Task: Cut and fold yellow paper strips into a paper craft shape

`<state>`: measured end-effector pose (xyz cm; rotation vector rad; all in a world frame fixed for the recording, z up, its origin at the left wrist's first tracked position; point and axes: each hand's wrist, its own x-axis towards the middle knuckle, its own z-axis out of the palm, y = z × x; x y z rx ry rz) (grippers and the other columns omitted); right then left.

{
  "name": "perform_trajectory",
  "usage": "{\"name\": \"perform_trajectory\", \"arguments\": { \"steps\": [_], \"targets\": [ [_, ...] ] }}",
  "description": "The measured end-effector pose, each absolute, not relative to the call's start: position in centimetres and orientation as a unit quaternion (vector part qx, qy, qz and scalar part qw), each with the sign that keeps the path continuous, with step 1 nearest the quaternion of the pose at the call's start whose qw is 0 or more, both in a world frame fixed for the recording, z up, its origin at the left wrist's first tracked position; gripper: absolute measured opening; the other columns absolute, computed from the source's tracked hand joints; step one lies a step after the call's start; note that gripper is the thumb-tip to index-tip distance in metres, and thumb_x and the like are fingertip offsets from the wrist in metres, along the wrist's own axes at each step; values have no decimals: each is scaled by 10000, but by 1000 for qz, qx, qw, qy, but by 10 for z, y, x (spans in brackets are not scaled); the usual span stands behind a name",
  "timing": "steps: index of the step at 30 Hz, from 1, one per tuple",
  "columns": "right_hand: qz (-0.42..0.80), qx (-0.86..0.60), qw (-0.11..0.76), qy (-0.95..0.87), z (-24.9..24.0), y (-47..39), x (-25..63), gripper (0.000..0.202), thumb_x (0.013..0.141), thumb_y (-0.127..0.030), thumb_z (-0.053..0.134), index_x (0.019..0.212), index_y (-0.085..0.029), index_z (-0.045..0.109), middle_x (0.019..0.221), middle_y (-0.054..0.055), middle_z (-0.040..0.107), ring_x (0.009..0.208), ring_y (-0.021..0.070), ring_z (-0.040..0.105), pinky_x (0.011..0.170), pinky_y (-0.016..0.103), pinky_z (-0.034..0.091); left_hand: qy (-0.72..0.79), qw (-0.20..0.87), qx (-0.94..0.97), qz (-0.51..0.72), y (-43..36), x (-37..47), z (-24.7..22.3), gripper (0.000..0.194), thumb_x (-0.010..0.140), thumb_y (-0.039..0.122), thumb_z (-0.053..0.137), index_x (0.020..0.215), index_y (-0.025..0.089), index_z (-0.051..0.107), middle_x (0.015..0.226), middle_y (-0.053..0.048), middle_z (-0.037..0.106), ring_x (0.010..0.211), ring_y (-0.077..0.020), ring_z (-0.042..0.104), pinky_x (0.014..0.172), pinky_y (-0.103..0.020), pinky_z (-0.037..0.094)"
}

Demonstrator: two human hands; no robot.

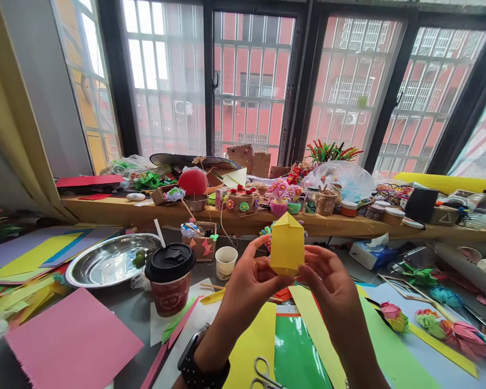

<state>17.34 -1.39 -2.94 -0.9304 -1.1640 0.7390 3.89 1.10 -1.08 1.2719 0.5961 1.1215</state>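
A folded yellow paper shape [287, 246] with a pointed top is raised upright over the table, its front face flat towards me. My left hand [253, 273] grips its lower left side, thumb along the bottom edge. On the other side my right hand [326, 270] pinches the lower right corner between thumb and fingers. Below the hands lie yellow paper [253, 340], a shiny green sheet [297, 346] and scissors [263, 373], partly cut off by the lower frame edge. The back of the folded shape is hidden.
To the left stand a lidded cup with a straw [172, 286], a metal tray [93, 265] and a pink paper sheet [75, 346]. A white paper cup [225, 263] is behind the left hand. Paper flowers [392, 316] lie at right. Crafts crowd the window ledge [146, 213].
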Motion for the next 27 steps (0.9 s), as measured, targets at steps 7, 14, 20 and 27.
{"name": "perform_trajectory", "arguments": {
  "steps": [7, 14, 20, 27],
  "targets": [
    [275, -472, 645, -535, -35, -5, 178, 214, 696, -372, 587, 701, -163, 634, 633, 21, 642, 615, 168, 586, 566, 259, 457, 247, 638, 545, 485, 23, 48, -20, 665, 543, 197, 734, 1103, 154, 377, 792, -61, 654, 744, -203, 632, 687, -304, 470],
    [269, -474, 634, -549, -47, 15, 180, 249, 675, -389, 597, 700, -148, 654, 628, 24, 638, 576, 149, 564, 557, 253, 445, 270, 639, 528, 490, 39, 51, -38, 588, 526, 176, 748, 1026, 118, 444, 741, -63, 655, 662, -162, 622, 678, -305, 465],
    [386, -454, 579, -557, -73, 18, 178, 293, 639, -419, 614, 699, -133, 637, 628, 19, 640, 584, 141, 572, 602, 265, 457, 326, 626, 504, 498, 27, 43, -61, 536, 510, 178, 754, 957, 121, 463, 785, -73, 654, 663, -149, 616, 655, -278, 465],
    [373, -505, 542, -559, -113, -3, 171, 255, 618, -378, 628, 599, -125, 643, 568, 25, 616, 537, 135, 539, 522, 242, 413, 392, 595, 541, 446, 13, 31, -102, 491, 494, 224, 749, 905, 128, 500, 727, -41, 631, 632, -134, 580, 571, -224, 415]
  ]
}}
